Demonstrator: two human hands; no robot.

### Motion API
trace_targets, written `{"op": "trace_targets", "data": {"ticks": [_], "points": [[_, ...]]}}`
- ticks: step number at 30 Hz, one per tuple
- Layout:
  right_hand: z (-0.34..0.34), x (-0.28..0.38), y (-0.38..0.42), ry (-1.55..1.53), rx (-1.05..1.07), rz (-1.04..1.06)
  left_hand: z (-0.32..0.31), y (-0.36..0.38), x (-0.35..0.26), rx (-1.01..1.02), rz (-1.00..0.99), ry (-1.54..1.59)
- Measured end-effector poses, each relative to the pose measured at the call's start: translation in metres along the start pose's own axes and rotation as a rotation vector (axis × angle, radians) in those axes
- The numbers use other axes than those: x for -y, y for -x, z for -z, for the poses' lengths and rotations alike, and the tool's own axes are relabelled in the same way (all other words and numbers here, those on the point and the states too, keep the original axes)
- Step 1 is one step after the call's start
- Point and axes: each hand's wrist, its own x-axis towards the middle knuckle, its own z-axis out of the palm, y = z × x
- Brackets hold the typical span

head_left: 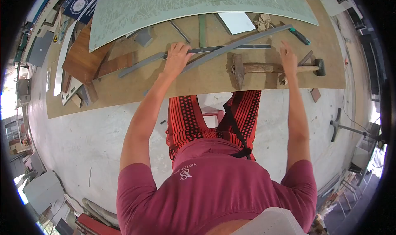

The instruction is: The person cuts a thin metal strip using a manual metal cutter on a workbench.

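Observation:
My left hand [178, 57] is closed on a narrow grey metal strip [247, 46] lying across the brown board. A longer grey strip [239, 42] crosses it diagonally just right of that hand. My right hand [288, 58] is raised over the wooden handles with its fingers partly extended, and nothing shows in it. Beneath it lie a hammer with a heavy rusty head [237, 71] and a mallet with a black head [319, 67]. A green-and-black handled tool [301, 36] rests beyond the right hand.
A large pale green panel [198, 8] covers the far side of the brown work board [165, 95]. Brown wood pieces [84, 55] lie at the left. A white sheet [236, 22] and crumpled paper [262, 22] sit near the panel. A stand [350, 128] is on the floor at right.

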Motion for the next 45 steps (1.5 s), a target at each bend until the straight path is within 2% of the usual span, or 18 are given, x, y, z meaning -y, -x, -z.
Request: {"op": "trace_targets", "data": {"ticks": [4, 6, 9, 13, 15, 19, 24, 26, 28, 30, 34, 36, 39, 42, 45], "points": [[-0.018, 0.045, 0.031, -0.037, -0.037, -0.033, -0.006, -0.018, -0.012, 0.02, 0.031, -0.046], [-0.021, 0.06, 0.034, -0.184, -0.173, 0.059, -0.017, -0.037, -0.001, -0.036, 0.08, 0.005], [-0.021, 0.081, 0.033, -0.262, -0.213, 0.074, -0.023, -0.049, 0.011, -0.011, 0.056, -0.1], [-0.041, 0.072, 0.036, -0.19, -0.235, 0.08, -0.022, -0.048, 0.011, 0.003, 0.102, -0.087], [-0.041, 0.073, 0.038, -0.19, -0.226, 0.073, -0.024, -0.041, 0.006, -0.111, 0.054, -0.037], [-0.043, 0.073, 0.037, -0.197, -0.245, 0.086, -0.025, -0.038, 0.004, -0.067, 0.078, -0.015], [-0.04, 0.075, 0.039, -0.176, -0.172, 0.002, 0.004, -0.018, 0.017, 0.07, 0.021, -0.027], [-0.039, 0.075, 0.039, -0.161, -0.166, -0.012, 0.037, 0.0, 0.019, 0.074, 0.078, 0.014], [-0.044, 0.076, 0.041, -0.159, -0.137, -0.022, 0.076, 0.03, 0.033, 0.235, 0.456, -0.013], [-0.046, 0.072, 0.038, -0.139, -0.198, 0.0, 0.109, 0.054, 0.048, 0.122, 0.336, -0.137], [-0.041, 0.077, 0.039, -0.17, -0.154, -0.001, 0.158, 0.085, 0.072, 0.066, 0.363, -0.275], [-0.042, 0.074, 0.038, -0.141, -0.157, 0.006, 0.166, 0.101, 0.094, -0.014, 0.329, -0.354], [-0.043, 0.073, 0.038, -0.125, -0.137, 0.0, 0.17, 0.121, 0.133, -0.099, 0.389, -0.399], [-0.043, 0.074, 0.038, -0.13, -0.155, 0.005, 0.171, 0.132, 0.156, -0.132, 0.475, -0.397], [-0.041, 0.076, 0.038, -0.146, -0.162, 0.024, 0.162, 0.128, 0.167, -0.112, 0.475, -0.401]]}}
